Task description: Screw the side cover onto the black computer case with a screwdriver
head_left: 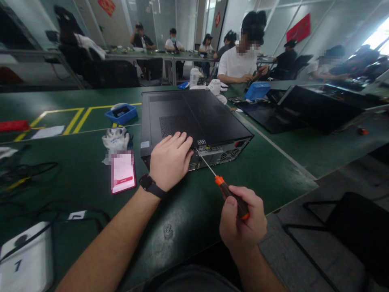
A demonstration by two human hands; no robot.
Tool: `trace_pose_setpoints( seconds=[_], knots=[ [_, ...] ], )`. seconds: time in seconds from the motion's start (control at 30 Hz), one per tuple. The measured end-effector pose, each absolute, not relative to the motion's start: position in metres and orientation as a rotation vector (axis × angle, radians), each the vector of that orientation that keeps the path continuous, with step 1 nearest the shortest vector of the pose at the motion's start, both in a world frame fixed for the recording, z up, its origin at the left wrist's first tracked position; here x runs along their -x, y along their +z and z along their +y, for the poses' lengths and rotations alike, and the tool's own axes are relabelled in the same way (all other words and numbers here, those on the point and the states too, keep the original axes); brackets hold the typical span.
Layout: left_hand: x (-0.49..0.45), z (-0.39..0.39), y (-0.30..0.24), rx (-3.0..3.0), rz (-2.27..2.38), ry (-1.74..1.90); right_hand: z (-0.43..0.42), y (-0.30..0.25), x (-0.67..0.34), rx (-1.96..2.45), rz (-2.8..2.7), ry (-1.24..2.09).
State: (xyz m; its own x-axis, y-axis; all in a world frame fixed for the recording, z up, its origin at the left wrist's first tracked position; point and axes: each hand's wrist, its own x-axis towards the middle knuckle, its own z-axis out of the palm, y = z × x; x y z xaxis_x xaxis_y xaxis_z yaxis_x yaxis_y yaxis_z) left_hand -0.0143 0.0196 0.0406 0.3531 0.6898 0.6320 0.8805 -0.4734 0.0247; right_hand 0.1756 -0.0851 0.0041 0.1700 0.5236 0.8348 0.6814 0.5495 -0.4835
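Observation:
A black desktop computer case lies on its side on the green table, its back panel with a round fan grille facing me. My left hand, with a watch on the wrist, lies on the case's near edge, fingers stretched out over the vented cover. In my right hand is a screwdriver with an orange and black handle, gripped between thumb and fingers. Its thin shaft points up and left, the tip at the case's rear edge just beside my left fingertips. Whatever the tip touches is too small to make out.
Left of the case are a blue tray, gloves and a pink-framed card. Cables and a white device lie further left. Black panels stand at the right. A person in white works across the table.

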Motion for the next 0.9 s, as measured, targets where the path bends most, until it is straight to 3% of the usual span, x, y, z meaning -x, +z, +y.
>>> trace_pose_setpoints(
  seconds=[0.9],
  knots=[
    [0.015, 0.02, 0.04, 2.322, -1.407, -0.86, -0.086, 0.007, -0.175, 1.071, -1.538, -0.143]
  ],
)
